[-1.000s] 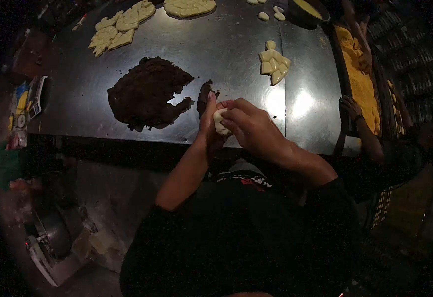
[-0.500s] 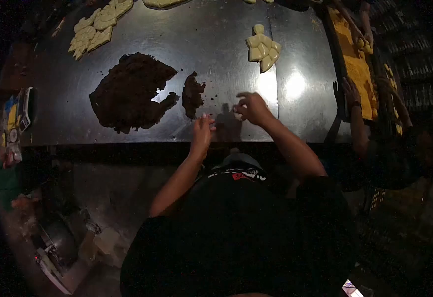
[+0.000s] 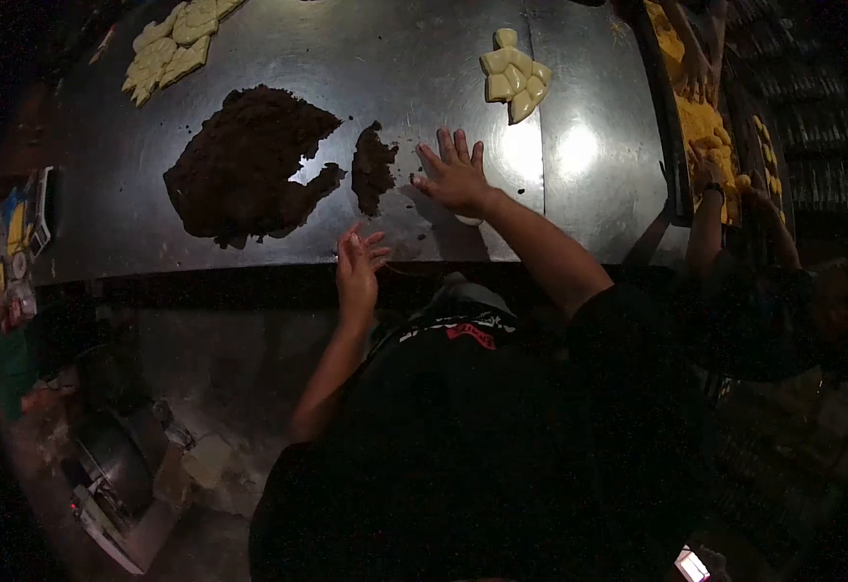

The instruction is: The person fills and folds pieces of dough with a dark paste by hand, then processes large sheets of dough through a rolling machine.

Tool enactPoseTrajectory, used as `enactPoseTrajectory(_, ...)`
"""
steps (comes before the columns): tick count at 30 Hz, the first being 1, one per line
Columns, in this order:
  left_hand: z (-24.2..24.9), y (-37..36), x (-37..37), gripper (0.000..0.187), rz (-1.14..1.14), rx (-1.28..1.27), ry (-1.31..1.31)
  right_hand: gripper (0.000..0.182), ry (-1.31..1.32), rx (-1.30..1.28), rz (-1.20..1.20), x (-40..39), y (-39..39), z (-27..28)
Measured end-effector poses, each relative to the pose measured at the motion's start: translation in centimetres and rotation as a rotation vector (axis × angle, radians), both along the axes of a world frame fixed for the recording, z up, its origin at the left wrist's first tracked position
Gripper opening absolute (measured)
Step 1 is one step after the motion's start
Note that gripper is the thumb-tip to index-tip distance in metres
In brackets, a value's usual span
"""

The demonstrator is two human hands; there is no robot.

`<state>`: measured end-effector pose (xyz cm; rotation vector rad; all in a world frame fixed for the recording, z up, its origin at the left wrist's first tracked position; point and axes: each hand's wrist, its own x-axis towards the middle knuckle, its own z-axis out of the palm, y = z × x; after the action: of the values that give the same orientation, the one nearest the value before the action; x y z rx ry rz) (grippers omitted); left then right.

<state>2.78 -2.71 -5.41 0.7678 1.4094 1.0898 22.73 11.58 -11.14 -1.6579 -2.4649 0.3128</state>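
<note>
My right hand is spread palm down over the metal table, fingers stretched out. A small pale piece, apparently dough, shows at the heel of that palm, mostly hidden beneath it. At the table's front edge, my left hand is raised with its fingers apart and nothing visible in it. A narrow strip of dark brown crumbly filling lies between the hands and a large brown mound of the same stuff. Beyond my right hand sits a cluster of pale dough pieces.
More pale dough pieces lie at the table's back left. On the right, another person's hands work at a tray of yellow-orange crumbs. A scale-like device stands at the left edge. Dark crumbs dot the metal table.
My right hand has gone from curled fingers around a small pale piece to flat and spread over it, a little to the left. My left hand has drawn leftward, toward the table edge.
</note>
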Motion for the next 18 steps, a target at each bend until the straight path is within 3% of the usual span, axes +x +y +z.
enactPoseTrajectory(1, -0.2, -0.6, -0.4, 0.058, -0.003, -0.006, 0.000, 0.064, 0.000, -0.006, -0.003, -0.1, 0.6, 0.4)
enactPoseTrajectory(3, -0.6, -1.1, -1.1, 0.058, -0.010, -0.045, -0.002, 0.069, -0.022, -0.403, -0.114, -0.1, 2.9, 1.4)
enactPoseTrajectory(4, -1.3, -1.8, -1.5, 0.058, -0.008, -0.043, -0.001, 0.069, -0.021, -0.401, -0.112, 0.0, 2.0, 1.2)
enactPoseTrajectory(6, -3.4, -2.5, -2.4, 0.046, 0.070, -0.163, -0.040, 0.072, -0.157, 0.216, -0.078, 0.4, -1.1, 1.1)
enactPoseTrajectory(10, -8.4, -5.7, -5.3, 0.058, -0.047, -0.360, 0.112, 0.062, -0.057, 0.097, -0.024, 1.2, -2.2, 0.0)
enactPoseTrajectory(12, -13.4, -8.0, -7.4, 0.046, 0.017, -0.524, 0.022, 0.056, 0.012, 0.118, -0.067, 1.8, -1.4, -0.2)
enactPoseTrajectory(14, -21.0, -12.2, -12.1, 0.046, -0.302, -0.657, 0.190, 0.047, 0.214, -0.326, 0.101, 4.0, -1.0, 0.3)
enactPoseTrajectory(16, -21.5, -10.6, -12.0, 0.045, -0.317, -0.584, 0.231, 0.036, 0.025, -0.275, 0.231, 5.4, -4.3, 1.3)
enactPoseTrajectory(18, -21.8, -11.1, -14.3, 0.045, -0.351, -0.469, 0.301, 0.032, 0.292, -0.273, 0.195, 7.2, -6.0, 2.0)
